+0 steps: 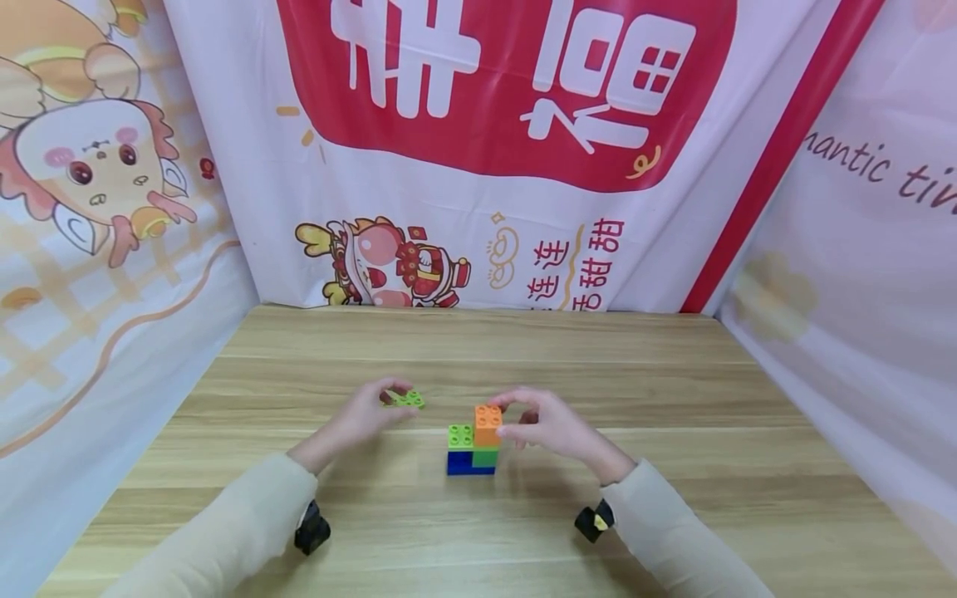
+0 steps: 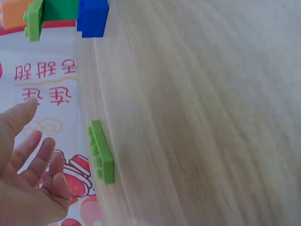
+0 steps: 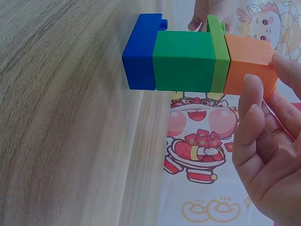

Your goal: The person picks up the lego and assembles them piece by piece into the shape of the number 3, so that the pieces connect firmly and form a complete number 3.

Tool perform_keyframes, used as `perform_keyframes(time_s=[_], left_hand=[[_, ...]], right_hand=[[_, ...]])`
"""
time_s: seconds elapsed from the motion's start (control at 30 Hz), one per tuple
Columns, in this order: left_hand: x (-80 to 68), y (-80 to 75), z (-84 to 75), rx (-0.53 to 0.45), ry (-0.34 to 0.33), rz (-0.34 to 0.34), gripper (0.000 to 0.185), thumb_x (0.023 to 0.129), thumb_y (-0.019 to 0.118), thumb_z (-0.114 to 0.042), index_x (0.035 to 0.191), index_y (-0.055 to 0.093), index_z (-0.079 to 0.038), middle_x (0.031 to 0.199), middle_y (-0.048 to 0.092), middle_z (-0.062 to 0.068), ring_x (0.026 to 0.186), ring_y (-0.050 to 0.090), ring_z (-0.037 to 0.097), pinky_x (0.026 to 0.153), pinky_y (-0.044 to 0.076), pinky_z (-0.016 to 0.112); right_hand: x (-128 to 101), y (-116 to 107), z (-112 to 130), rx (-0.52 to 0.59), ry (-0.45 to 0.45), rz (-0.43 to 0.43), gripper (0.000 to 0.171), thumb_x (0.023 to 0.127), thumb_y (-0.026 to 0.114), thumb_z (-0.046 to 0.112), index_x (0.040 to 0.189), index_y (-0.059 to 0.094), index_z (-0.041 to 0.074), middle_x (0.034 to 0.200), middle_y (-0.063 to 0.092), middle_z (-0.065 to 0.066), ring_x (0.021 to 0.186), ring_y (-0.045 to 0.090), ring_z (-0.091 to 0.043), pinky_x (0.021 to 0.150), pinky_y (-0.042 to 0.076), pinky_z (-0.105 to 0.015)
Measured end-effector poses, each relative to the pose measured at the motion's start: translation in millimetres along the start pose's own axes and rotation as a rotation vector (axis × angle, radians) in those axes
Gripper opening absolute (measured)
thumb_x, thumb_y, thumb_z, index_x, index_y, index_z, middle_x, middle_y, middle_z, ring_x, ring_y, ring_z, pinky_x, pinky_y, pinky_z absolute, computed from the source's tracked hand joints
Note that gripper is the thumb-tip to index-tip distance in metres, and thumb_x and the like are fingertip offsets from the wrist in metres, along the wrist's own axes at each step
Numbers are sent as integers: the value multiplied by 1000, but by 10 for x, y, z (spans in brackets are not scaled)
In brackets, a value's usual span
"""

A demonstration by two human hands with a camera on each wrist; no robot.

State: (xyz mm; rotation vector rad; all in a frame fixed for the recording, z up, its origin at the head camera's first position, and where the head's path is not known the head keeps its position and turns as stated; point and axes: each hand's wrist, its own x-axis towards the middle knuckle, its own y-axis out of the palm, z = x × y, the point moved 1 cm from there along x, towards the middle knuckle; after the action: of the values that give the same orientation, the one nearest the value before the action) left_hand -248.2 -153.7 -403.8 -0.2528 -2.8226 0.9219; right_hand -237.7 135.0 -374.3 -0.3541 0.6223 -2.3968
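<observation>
A small block stack stands mid-table: a blue brick point(image 1: 469, 465) at the bottom, a green brick point(image 1: 487, 455), a light green plate point(image 1: 459, 434) and an orange brick point(image 1: 488, 422) on top. My right hand point(image 1: 510, 417) pinches the orange brick point(image 3: 247, 59) between thumb and fingers point(image 3: 251, 94). A loose light green plate point(image 1: 408, 400) lies flat on the wood to the left of the stack. My left hand point(image 1: 390, 399) hovers right beside it. In the left wrist view that hand point(image 2: 37, 141) has relaxed fingers, apart from the plate point(image 2: 101, 153).
The wooden table point(image 1: 673, 390) is walled in on three sides by printed fabric banners point(image 1: 478, 166). Black wrist-worn cameras point(image 1: 311, 527) sit on both cream sleeves near the front edge.
</observation>
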Motion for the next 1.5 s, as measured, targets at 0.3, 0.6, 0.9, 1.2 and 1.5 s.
perform_keyframes(time_s=[0.3,0.6,0.9,1.2,1.5], left_hand=[[69,-85,156,1,-97,-18,45,85,67,-15,123,51,4,119,52,22,98,51,32,81,44,42],[103,-62,258,-6,-98,14,47,82,68,-9,122,49,8,120,50,27,103,52,40,85,44,45],[104,-15,274,41,-107,22,49,79,69,-6,122,49,8,121,51,26,106,50,39,90,39,49],[106,32,279,166,-79,-2,48,76,71,-5,118,53,8,114,56,23,102,52,34,91,37,48],[133,50,309,286,-46,-13,40,76,71,-5,112,58,4,109,59,18,98,54,31,88,39,47]], right_hand=[[5,3,-36,21,4,2,37,85,68,23,119,59,14,112,55,-5,64,55,-44,60,49,-49],[-5,5,-25,33,-1,8,37,85,68,23,119,59,13,112,55,-5,65,54,-46,61,49,-51],[-3,5,-51,39,-7,6,37,86,67,22,121,58,12,113,55,-7,64,55,-44,60,49,-50],[-4,7,-48,44,8,5,39,85,67,22,122,58,13,114,54,-6,65,55,-44,61,49,-50],[-5,8,-40,46,18,2,39,86,67,22,122,58,14,115,54,-6,65,56,-42,62,49,-51]])
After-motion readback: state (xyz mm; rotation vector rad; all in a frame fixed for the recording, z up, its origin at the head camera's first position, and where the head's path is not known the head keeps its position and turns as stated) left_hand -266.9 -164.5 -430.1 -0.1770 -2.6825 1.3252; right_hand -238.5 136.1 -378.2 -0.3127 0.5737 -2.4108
